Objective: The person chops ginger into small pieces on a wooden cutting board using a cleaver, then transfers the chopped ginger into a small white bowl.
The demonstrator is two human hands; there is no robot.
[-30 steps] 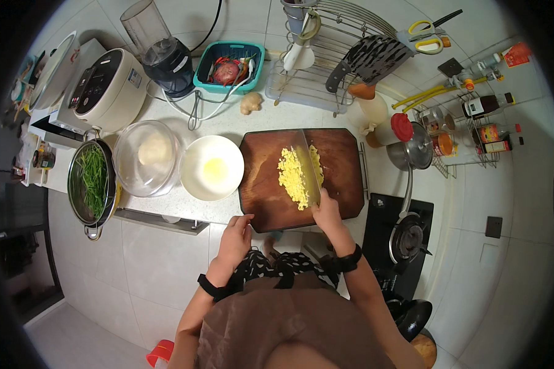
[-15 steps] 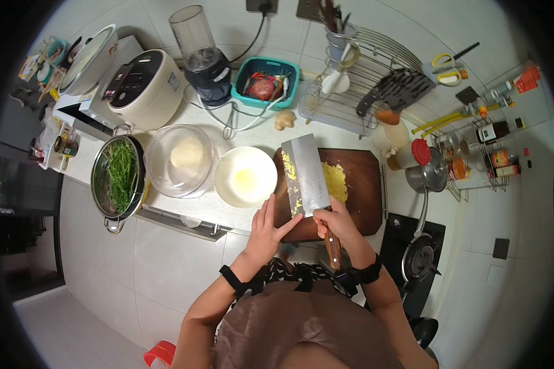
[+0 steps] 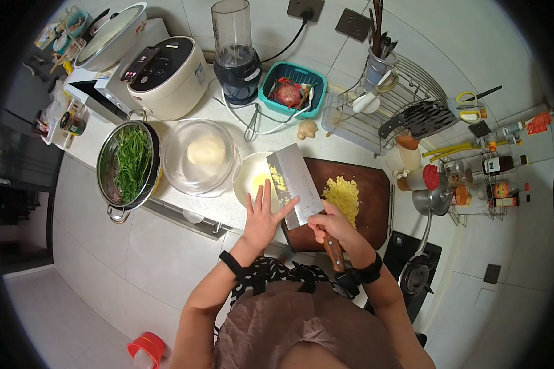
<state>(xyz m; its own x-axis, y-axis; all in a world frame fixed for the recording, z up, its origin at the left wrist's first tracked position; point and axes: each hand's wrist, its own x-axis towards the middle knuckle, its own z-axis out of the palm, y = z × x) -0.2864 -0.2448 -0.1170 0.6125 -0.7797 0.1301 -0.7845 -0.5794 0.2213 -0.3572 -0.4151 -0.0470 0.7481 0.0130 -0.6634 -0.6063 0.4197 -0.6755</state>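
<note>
My right hand (image 3: 335, 224) grips the wooden handle of a cleaver (image 3: 298, 178), whose broad blade lies tilted over the left of the dark wooden board (image 3: 369, 227) and the rim of a white bowl (image 3: 246, 169). Yellow bits cling along the blade's left side. My left hand (image 3: 260, 221) is open, fingers spread over the bowl's front, thumb at the blade. The bowl holds something pale yellow, partly hidden. A pile of chopped yellow food (image 3: 341, 200) sits on the board.
At left are a pot of greens (image 3: 132, 166), covered dough (image 3: 206, 149) and a rice cooker (image 3: 166, 86). Behind are a blender (image 3: 237, 74), turquoise basket (image 3: 314, 80), ginger (image 3: 306, 129) and wire rack (image 3: 425, 80). A hob (image 3: 418, 270) is at right; a red bucket (image 3: 146, 347) stands below.
The cleaver has been lifted from the pile and moved left over the bowl, carrying yellow bits. My left hand has moved up beside the blade and spread its fingers. The view has shifted.
</note>
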